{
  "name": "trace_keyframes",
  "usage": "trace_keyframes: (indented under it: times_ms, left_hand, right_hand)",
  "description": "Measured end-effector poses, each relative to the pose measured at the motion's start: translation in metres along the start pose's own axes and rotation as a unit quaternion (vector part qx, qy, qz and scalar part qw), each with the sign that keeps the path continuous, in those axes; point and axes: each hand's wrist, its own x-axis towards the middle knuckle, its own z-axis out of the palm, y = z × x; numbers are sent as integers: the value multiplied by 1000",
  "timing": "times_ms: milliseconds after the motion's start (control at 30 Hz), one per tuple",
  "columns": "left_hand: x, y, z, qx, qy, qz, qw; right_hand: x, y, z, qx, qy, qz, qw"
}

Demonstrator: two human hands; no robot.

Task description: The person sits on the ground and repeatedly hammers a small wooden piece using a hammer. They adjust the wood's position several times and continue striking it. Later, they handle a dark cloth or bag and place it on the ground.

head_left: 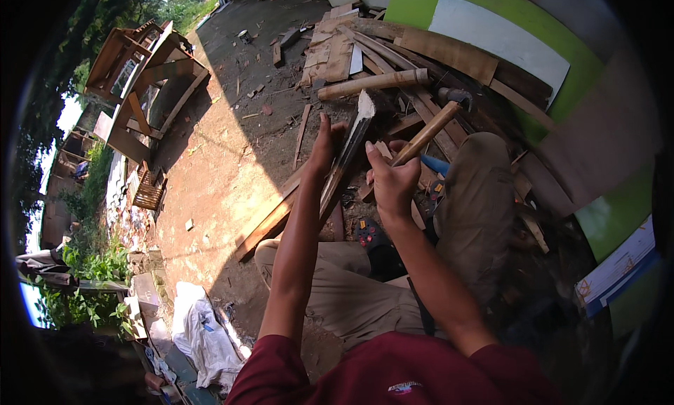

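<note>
1. Right hand [395,182] wraps the hammer [431,128] handle; left hand [324,144] is beside the dark plank [348,151], whether gripping I cannot tell;
2. the plank slants between the hands; firm support, fingers clear, would likely help striking;
3. scrap wood [328,54] lies beyond.

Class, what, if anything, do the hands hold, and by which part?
The right hand holds a hammer by the lower part of its wooden handle. The left hand is beside dark timber; grip unclear.

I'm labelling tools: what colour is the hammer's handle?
The hammer handle is light brown, clearest in head view.
</note>
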Motion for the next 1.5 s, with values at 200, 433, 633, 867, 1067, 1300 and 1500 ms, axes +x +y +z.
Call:
trace_keyframes:
  times_ms: [200,433,633,867,1067,1300,1500]
  left_hand:
    - [-26,-45,-11,58,70,0,996]
    - [-67,-95,23,276,98,145,945]
    - [-61,-106,38,295,94,115,944]
    - [-62,-102,33,243,68,86,964]
    - [-60,-100,5,233,48,68,969]
    - [-67,-98,-7,230,52,59,970]
    - [-72,-122,-10,232,117,147,954]
  right_hand:
    - [17,5,-23,-86,15,-33,996]
    - [51,17,-50,-272,69,-186,942]
    - [69,13,-71,-244,60,-211,945]
    - [74,18,-77,-221,13,-226,949]
    - [69,15,-73,-190,7,-163,968]
    - [68,9,-74,-134,28,-158,978]
    - [61,4,-60,-154,32,-138,978]
